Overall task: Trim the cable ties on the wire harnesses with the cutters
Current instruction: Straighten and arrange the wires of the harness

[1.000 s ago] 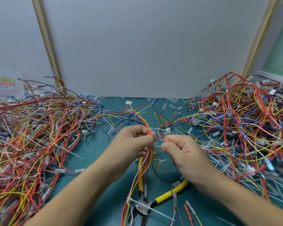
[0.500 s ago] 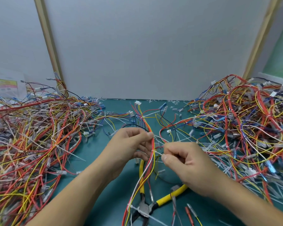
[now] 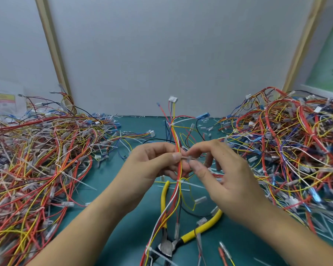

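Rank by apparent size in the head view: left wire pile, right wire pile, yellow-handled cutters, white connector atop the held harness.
1. left wire pile and right wire pile: alike, both cropped, unranked.
2. yellow-handled cutters.
3. white connector.

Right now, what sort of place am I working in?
Most likely a wire-harness assembly bench in a workshop or small factory. Heaps of harnesses lie at both sides of a green mat, yellow-handled cutters lie near the front, and plain partition panels close off the back.
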